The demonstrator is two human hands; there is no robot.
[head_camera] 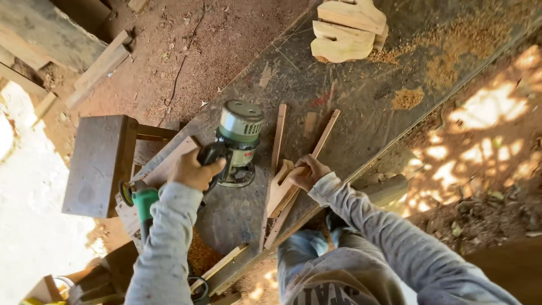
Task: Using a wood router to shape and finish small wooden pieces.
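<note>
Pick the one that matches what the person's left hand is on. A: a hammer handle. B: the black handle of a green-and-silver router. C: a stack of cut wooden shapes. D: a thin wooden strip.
B: the left hand grips the black handle of the router standing on the workbench, while the right hand holds a cut wooden piece.

One router; one green grinder; two thin wood strips; one cut wood piece under the right hand; a stack of shaped wood blanks, number unclear; one stool; one bench; two hands, left hand included.
</note>
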